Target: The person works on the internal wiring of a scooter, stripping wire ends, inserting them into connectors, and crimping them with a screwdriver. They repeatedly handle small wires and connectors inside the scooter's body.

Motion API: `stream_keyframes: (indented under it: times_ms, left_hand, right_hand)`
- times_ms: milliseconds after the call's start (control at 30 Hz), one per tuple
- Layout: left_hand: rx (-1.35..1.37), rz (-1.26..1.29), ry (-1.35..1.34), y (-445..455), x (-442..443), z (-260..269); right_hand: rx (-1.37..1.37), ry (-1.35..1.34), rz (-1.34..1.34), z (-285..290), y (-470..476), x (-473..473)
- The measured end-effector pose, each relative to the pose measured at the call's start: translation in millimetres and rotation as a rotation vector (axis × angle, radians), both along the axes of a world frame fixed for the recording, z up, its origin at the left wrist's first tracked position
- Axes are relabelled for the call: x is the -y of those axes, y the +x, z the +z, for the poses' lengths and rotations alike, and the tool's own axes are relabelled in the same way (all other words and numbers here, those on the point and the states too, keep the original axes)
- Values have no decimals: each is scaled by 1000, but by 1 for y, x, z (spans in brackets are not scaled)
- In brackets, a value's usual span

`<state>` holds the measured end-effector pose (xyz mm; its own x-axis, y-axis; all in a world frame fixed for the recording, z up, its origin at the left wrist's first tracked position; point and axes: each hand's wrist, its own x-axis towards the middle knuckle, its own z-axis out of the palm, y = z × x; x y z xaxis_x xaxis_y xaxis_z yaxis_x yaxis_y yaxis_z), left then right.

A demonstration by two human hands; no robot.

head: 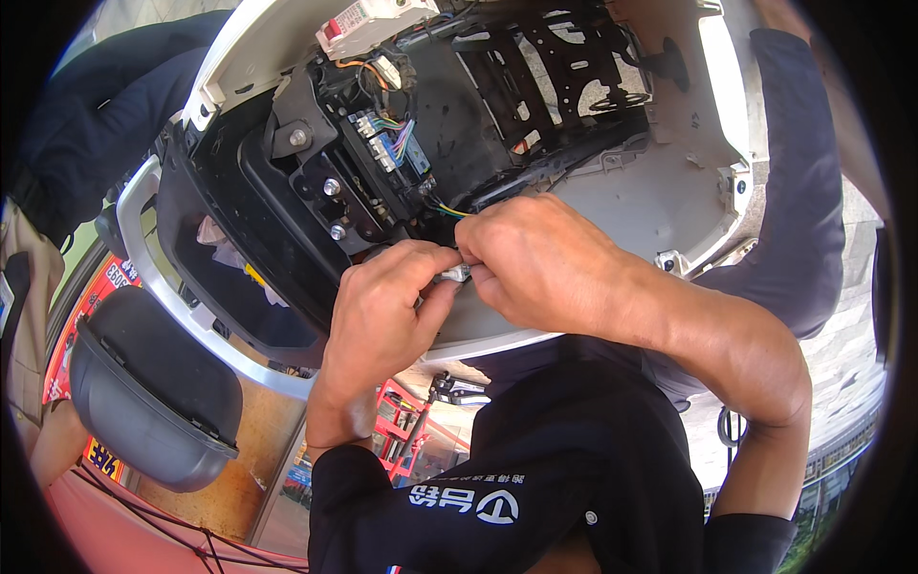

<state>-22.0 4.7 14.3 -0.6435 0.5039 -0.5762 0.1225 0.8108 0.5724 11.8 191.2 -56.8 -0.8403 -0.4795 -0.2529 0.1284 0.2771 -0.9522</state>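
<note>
My left hand (387, 312) pinches a small clear-white plastic connector (454, 273) between thumb and fingertips. Against its right end press the fingers of my right hand (538, 258); they cover part of it. Yellow-green wires (452, 210) run from the black frame toward my right fingers, where their ends are hidden. Both hands are over the open underside of a white body shell (609, 215), which looks like part of a scooter. A blue-cased module (412, 154) with white plugs and multicoloured wires sits above my hands. Beyond it lies a white circuit breaker (373, 25) with a red part.
Bolts (331, 187) stick out of the black bracket at left. A dark grey storage box (158, 394) stands lower left, with another person's arm (61, 438) beside it. Dark-trousered legs (800, 179) flank the shell. A red rack (401, 423) and pliers-like tools (462, 393) lie below.
</note>
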Motion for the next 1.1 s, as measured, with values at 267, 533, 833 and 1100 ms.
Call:
stream_keyframes:
  times_ms: [267, 533, 833, 1100]
  left_hand:
    - [-24, -25, 32, 0, 1, -1]
    - [41, 26, -30, 0, 1, 0]
    - [57, 66, -60, 1, 1, 2]
    - [61, 70, -56, 1, 0, 3]
  right_hand:
    - [-18, -18, -4, -2, 0, 0]
    - [4, -17, -22, -1, 1, -1]
    - [5, -33, -74, 0, 2, -1]
    - [65, -56, -50, 1, 2, 1]
